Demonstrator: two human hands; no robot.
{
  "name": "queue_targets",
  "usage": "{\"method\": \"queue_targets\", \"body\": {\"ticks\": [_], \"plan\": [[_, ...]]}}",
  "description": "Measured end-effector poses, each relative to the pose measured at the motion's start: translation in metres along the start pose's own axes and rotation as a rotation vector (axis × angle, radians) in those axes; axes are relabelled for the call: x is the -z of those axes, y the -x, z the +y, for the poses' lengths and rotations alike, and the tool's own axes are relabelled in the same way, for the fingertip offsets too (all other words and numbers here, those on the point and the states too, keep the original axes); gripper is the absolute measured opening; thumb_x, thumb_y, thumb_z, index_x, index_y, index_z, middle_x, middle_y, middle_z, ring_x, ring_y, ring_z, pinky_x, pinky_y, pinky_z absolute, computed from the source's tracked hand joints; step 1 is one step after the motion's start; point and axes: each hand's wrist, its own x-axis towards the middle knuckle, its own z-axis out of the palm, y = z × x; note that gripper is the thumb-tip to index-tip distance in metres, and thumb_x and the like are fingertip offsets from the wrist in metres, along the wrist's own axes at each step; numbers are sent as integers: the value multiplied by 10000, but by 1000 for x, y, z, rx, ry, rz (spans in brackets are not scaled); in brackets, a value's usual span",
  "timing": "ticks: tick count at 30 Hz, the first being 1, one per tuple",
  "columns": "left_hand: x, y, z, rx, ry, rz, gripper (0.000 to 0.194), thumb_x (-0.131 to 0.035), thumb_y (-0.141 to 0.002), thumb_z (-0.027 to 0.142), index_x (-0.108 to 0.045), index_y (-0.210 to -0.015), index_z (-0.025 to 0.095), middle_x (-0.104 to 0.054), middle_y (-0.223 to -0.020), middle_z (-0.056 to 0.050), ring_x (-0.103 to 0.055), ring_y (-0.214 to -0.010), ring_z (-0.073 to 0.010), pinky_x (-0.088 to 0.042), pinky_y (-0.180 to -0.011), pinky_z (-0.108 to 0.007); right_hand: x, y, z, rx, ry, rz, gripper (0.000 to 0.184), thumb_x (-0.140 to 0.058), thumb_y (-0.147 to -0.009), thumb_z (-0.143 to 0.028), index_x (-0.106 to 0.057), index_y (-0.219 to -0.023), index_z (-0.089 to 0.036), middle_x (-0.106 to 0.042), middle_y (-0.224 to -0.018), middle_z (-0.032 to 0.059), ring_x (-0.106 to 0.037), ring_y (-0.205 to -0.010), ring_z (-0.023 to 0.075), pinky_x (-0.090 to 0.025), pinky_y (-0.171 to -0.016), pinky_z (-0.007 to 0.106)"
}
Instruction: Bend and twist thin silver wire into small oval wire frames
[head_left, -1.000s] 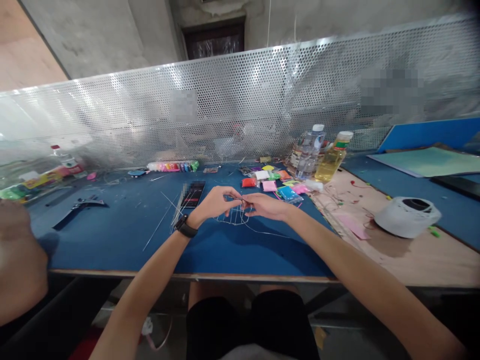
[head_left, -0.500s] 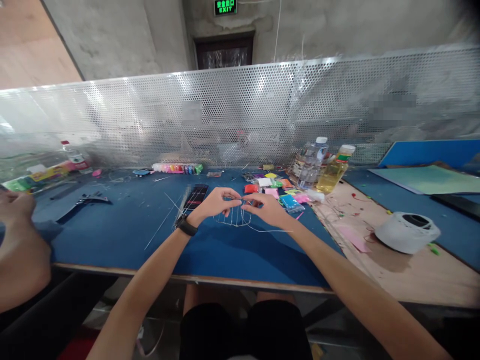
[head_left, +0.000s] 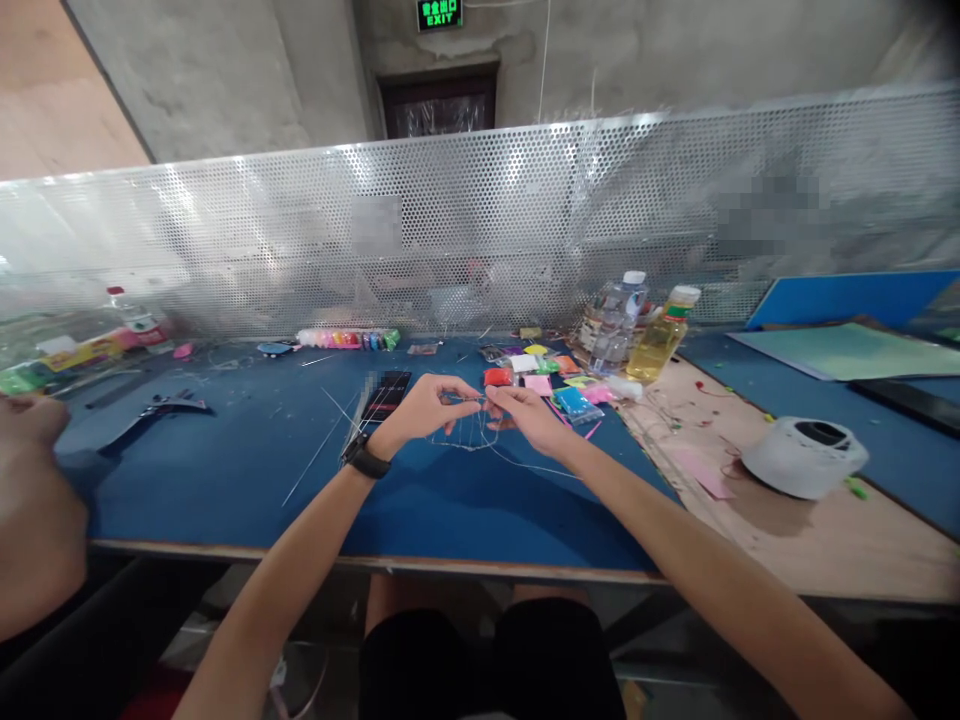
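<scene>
A thin wire frame [head_left: 466, 447], shaped like a small open basket, is held just above the blue tabletop [head_left: 480, 520]. My left hand [head_left: 429, 408], with a black watch on its wrist, pinches the frame's upper edge. From the other side my right hand [head_left: 525, 412] closes thumb and fingers at the same edge, close to the left fingertips. A loose wire end [head_left: 534, 466] trails from the frame to the right, under my right wrist. My fingers hide the exact spot where they grip.
Loose straight wires [head_left: 319, 455] and a phone [head_left: 386, 397] lie left of my hands. Colourful clay packets [head_left: 537, 384], bottles [head_left: 654, 340] and a white hollow object [head_left: 805, 457] are to the right. A co-worker's arm [head_left: 37, 500] rests at far left. A perforated metal screen [head_left: 465, 220] stands behind.
The camera view has tilted and shifted slightly. Both hands stay together at the wire frame's upper edge, and my right fingers have changed their hold a little.
</scene>
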Motion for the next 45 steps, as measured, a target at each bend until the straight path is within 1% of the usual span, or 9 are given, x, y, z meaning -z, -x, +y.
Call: {"method": "queue_targets", "body": {"ticks": [4,7,16,20,25,31,39,42,45], "plan": [[0,2,4,-13,-43,5,287,-663,-816,412,-717,-927,153,-696,-729,-29,-540,-429,-63,-388,-402,-180,-4,-3,4,-227,-379,-115,271,-695,-772,-466,-609,-716,-215,-494,-614,-33,-529,-667,132,-517,-857,380],[1,1,4,-7,-44,8,282,-660,-820,404,-719,-934,152,-686,-691,-25,-544,-423,-67,-395,-411,-183,-2,-4,5,-230,-404,-126,273,-656,-808,-469,-613,-737,-209,-520,-636,-15,-534,-669,136,-512,-853,374],[4,-3,-6,21,63,5,326,-691,-798,435,-706,-937,141,-627,-598,2,-542,-420,-81,-428,-428,-203,9,4,-3,481,528,68,300,-657,-837,-377,-670,-1116,-266,-689,-986,50,-621,-803,190,-488,-834,392],[4,-4,-7,12,89,11,335,-698,-792,439,-704,-935,136,-634,-610,-1,-549,-418,-80,-434,-423,-200,11,6,-5,675,828,229,236,-637,-865,-348,-703,-1079,-276,-684,-1120,59,-636,-974,231,-464,-912,424],[2,-4,-9,10,89,24,336,-702,-789,432,-709,-941,133,-631,-593,2,-545,-410,-78,-420,-410,-191,12,5,-3,818,1043,291,161,-615,-893,-293,-732,-1004,-286,-724,-1053,23,-632,-1015,242,-452,-905,448],[3,-3,-9,14,25,30,322,-693,-797,424,-726,-938,137,-643,-594,-1,-540,-405,-77,-417,-413,-192,11,0,-1,668,875,161,124,-633,-890,-305,-743,-936,-274,-712,-1101,24,-598,-1091,235,-437,-983,470],[2,-3,-9,3,-11,48,320,-686,-802,437,-725,-920,142,-645,-588,1,-531,-401,-75,-414,-421,-194,12,-3,0,204,273,-9,166,-690,-816,-387,-756,-863,-243,-683,-1189,55,-619,-1114,236,-452,-981,451],[1,-4,-12,1,-13,64,316,-683,-804,437,-725,-919,146,-665,-633,-8,-530,-404,-68,-415,-423,-193,10,-3,1,211,279,8,177,-672,-828,-390,-759,-891,-250,-712,-1127,50,-642,-1069,229,-477,-955,429],[0,-5,-14,12,14,77,326,-685,-800,439,-718,-931,143,-667,-662,-14,-545,-415,-73,-420,-418,-194,7,-2,2,329,420,168,173,-672,-828,-381,-762,-917,-263,-736,-1040,46,-666,-993,226,-515,-890,406]]}}
